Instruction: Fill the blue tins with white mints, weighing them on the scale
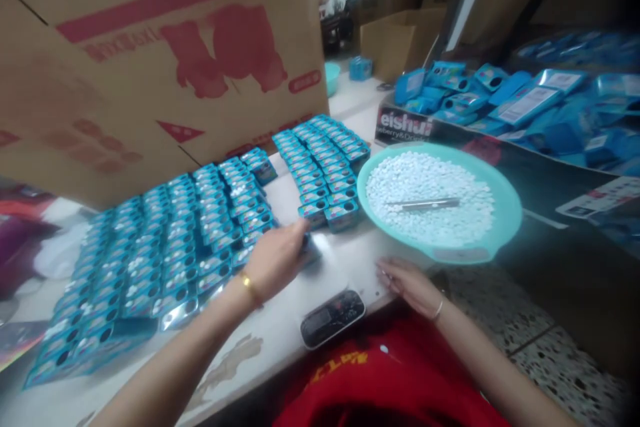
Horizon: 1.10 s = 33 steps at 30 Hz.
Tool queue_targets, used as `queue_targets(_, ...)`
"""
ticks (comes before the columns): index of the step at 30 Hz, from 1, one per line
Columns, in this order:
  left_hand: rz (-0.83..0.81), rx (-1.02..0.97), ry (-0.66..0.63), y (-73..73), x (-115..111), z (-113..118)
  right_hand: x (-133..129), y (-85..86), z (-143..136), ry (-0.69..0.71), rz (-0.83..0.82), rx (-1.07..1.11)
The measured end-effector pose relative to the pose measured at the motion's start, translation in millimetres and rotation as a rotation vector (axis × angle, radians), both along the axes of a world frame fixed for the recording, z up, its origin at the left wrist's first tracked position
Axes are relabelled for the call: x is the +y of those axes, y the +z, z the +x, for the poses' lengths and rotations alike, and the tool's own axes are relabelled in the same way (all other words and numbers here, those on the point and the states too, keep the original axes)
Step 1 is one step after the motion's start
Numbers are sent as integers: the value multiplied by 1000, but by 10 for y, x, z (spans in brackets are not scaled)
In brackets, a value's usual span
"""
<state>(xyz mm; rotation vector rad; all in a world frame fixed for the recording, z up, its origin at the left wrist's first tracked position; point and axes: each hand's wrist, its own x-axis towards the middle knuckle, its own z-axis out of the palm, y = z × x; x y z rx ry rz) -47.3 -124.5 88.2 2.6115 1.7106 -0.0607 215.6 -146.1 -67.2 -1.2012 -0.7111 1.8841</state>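
My left hand [280, 255] is closed around a small blue box [311, 250], just right of the rows. Its fingers hide part of that box, and motion blurs it. My right hand [409, 285] rests low at the table's front edge, fingers loosely stretched out; I make out nothing held in it. Left of my hands, many blue boxes [173, 240] stand in tight rows, white pellets lying on several of them. A second block of boxes [320, 153] stands farther back. Beside my right hand is a turquoise basin [507, 213] full of white pellets [435, 177], with silvery tweezers [425, 203] on top.
A dark phone-like device [333, 318] lies near the front edge of the white table [285, 320]. A big cardboard carton [150, 100] walls off the back left. At right, a dark carton [540, 180] is heaped with loose blue boxes [525, 107]. Speckled floor [575, 360] shows below.
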Motion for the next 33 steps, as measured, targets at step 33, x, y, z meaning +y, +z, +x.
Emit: queue_targets(33, 486, -482, 619, -1804, -1762, -639, 528, 1641, -1042, 710, 869, -820)
